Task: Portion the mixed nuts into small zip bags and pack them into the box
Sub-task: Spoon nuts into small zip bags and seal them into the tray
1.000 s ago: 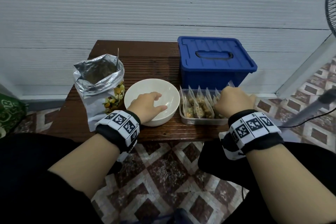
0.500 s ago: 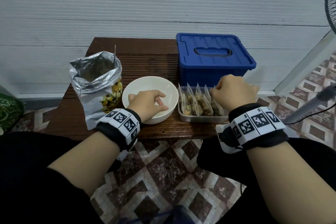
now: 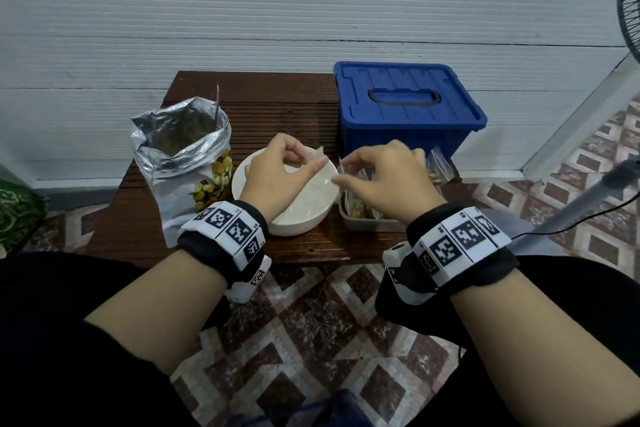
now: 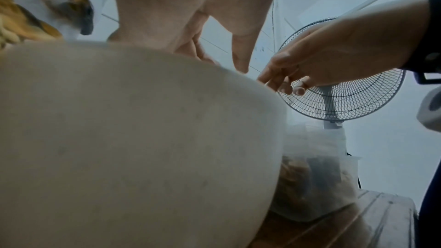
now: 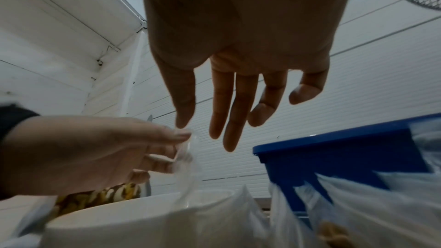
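Note:
My left hand (image 3: 311,163) hovers over the white bowl (image 3: 298,218) and pinches an empty clear zip bag (image 3: 320,151) between thumb and fingers. In the right wrist view the same zip bag (image 5: 188,167) hangs from those fingers. My right hand (image 3: 341,173) is just to the right of it, its fingers (image 5: 226,120) straight and its thumb tip at the bag's top edge. Under the right hand, a clear tray (image 3: 367,227) holds several filled nut bags (image 3: 356,208). The blue box (image 3: 405,114) stands behind it with its lid on.
An open foil bag of mixed nuts (image 3: 187,156) stands left of the bowl, with a utensil handle (image 3: 217,107) sticking out. All of this sits on a small dark wooden table (image 3: 277,107) against a white wall. A standing fan (image 4: 334,91) is at the right.
My left hand has risen out of the bowl with the clear zip bag. My right hand has left the tray of filled bags and moved left to meet it.

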